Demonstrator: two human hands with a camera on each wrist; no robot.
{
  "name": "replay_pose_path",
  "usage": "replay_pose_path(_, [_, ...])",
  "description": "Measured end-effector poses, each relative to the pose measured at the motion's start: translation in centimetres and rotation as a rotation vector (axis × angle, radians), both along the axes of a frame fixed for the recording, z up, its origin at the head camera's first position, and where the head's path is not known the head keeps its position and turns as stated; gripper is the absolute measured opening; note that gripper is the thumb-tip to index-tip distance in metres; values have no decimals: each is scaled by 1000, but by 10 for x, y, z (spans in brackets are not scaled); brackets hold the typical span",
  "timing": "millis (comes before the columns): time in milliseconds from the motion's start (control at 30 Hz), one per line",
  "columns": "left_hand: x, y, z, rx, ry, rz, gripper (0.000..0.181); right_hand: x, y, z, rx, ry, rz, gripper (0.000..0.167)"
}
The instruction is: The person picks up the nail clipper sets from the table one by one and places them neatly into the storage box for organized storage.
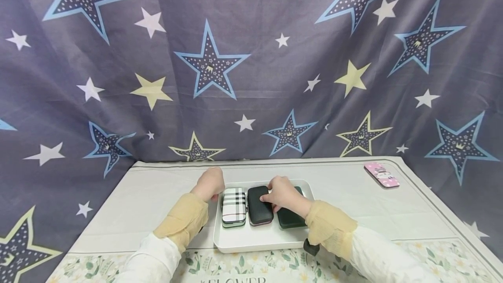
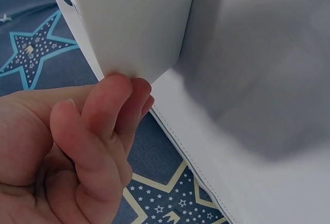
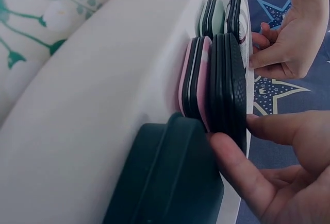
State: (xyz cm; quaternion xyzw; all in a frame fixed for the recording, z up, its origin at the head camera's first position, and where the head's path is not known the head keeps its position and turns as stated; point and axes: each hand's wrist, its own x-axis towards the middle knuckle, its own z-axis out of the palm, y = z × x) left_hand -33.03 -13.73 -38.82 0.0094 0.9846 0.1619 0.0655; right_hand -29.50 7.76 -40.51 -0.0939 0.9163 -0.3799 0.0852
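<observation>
My right hand (image 1: 284,193) pinches the right edge of a black ribbed case (image 1: 259,204), which sits on a pink case (image 3: 205,69) in a white tray (image 1: 259,243). In the right wrist view, one fingertip is on the black case's face and another at its side. A white plaid case (image 1: 234,206) rests on a pale green case (image 3: 219,17) at the tray's left. A dark green case (image 3: 170,177) stands at the right, partly behind my right hand. My left hand (image 2: 87,141) has loosely curled fingers, their tips against the tray's outer wall; its thumb is mostly hidden.
A pink patterned case (image 1: 382,175) lies at the table's back right. A light cover (image 1: 157,195) with a floral front strip (image 1: 424,252) is spread over the table. Behind hangs a star-print curtain (image 1: 251,86).
</observation>
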Motion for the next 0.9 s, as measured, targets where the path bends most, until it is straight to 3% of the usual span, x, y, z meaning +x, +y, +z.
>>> replay_pose_path(400, [0, 0, 1, -19, 4, -4, 18, 2, -2, 3, 76, 31, 13, 47])
replay_pose_path(900, [-4, 0, -1, -33, -13, 11, 20, 7, 3, 17, 36, -28, 49, 43])
